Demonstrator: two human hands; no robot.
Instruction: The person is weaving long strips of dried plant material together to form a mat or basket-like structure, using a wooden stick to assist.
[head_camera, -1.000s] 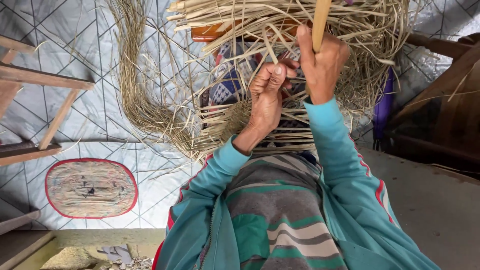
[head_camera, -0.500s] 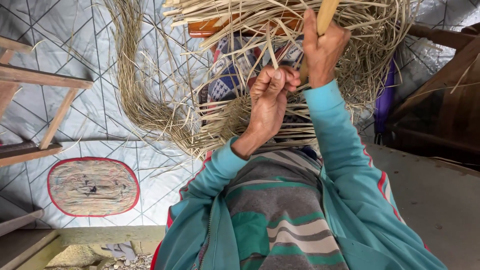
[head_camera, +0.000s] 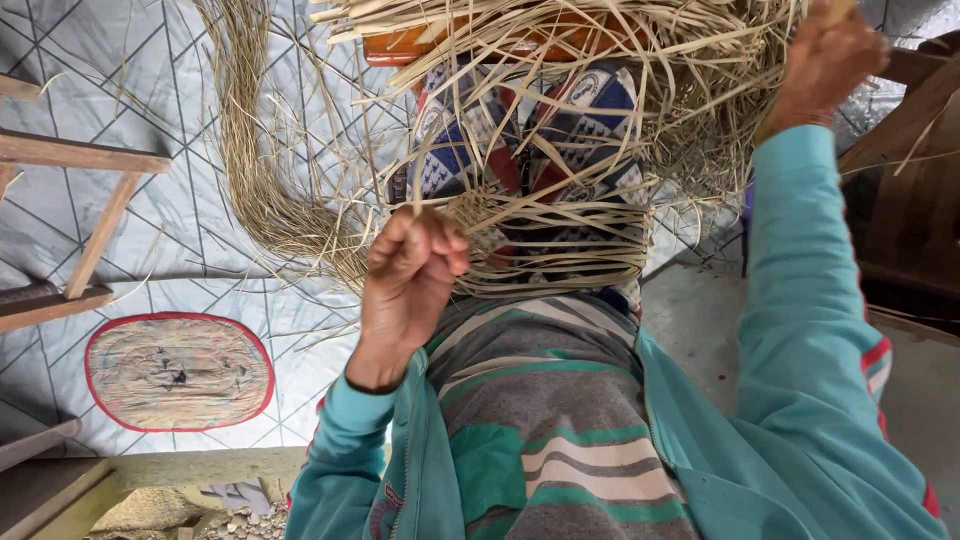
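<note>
We see no boxes, labels or signs here. In the middle of the frame our left hand is curled into a loose fist, with the fingertips pinching thin pale straw strips. In the upper right corner our right hand is raised and wrapped around something pale and stick-like, but we cannot tell just how those fingers sit, because straw covers part of them.

The woven straw piece lies in the upper middle of the frame, on our lap. Its lower part is flat bands crossing over and under each other. Higher up, loose strips stick out every way like messy hair. They look dry, stiff and yellowish.

Under the weave shows a patterned cloth in blue, white and red. At the very top sits a smooth orange-brown wooden piece.

A long bundle of straw curves down the upper left. It lies on a shiny grey sheet with dark crossing lines. At the lower left is an oval mat with a red edge. Our teal jacket sleeves and striped shirt fill the bottom.
</note>
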